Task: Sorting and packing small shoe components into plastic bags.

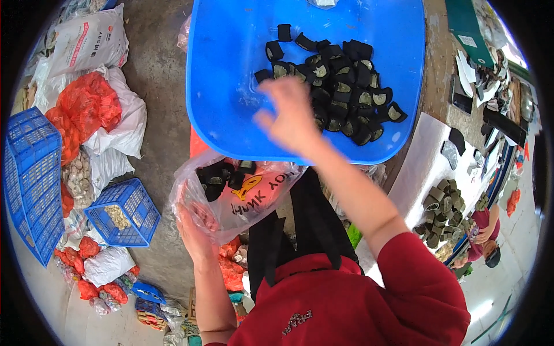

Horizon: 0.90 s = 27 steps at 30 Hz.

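Note:
My left hand (pixel 195 233) grips the side of a clear plastic bag (pixel 262 203) with dark printing, at the near edge of a large blue tub (pixel 231 124). Inside the bag lie a few black curved pieces (pixel 212 176). Over the tub, my right hand (pixel 288 109) is blurred, its thumb held apart from the fingers and no object visible between them. Just beyond and right of it is a heap of small black curved pieces (pixel 340 81) with greyish-green inner faces. The hand covers part of the heap's left side.
On the left stand blue plastic crates (pixel 128 199), white sacks (pixel 92 40) and red bags (pixel 92 101). To the right, a white-covered surface (pixel 412 155) bears a pile of dark curved strips (pixel 443 210). Another person (pixel 483 235) is at the far right.

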{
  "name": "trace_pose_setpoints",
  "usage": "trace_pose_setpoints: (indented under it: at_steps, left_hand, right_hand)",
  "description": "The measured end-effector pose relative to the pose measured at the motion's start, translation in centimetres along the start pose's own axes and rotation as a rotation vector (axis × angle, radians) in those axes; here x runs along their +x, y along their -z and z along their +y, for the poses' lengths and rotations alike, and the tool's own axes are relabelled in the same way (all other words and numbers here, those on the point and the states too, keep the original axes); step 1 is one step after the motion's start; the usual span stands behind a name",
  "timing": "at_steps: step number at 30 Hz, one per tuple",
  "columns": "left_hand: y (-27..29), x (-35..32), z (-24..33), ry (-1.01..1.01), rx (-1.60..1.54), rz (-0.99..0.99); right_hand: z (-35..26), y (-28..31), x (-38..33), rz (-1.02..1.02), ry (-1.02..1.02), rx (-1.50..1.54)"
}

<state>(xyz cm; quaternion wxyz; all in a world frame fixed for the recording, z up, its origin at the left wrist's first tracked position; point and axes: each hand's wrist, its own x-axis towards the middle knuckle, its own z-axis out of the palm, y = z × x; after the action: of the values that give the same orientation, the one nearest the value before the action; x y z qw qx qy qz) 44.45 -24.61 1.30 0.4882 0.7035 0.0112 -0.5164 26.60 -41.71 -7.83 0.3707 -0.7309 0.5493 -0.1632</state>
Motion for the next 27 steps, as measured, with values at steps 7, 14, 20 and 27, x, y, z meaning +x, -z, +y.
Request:
trace_pose_setpoints:
  at_steps: [7,14,20,27]
  left_hand:
    - [0.4,-0.9,0.9,-0.251,0.350,0.006]
    - [0.2,-1.9,1.7,-0.198,0.268,0.011]
    - [-0.8,-1.6,2.1,-0.131,0.114,-0.026]
    - [-1.5,-2.2,2.2,-0.127,0.078,-0.076]
  right_hand:
    - [10.8,1.7,4.2,-0.188,-0.222,-0.625]
    - [6.9,3.4,0.2,0.029,-0.133,0.209]
    - [-4.2,2.1,-4.0,-0.587,-0.035,0.413]
    - [6.4,-2.1,6.8,-0.073,-0.402,-0.304]
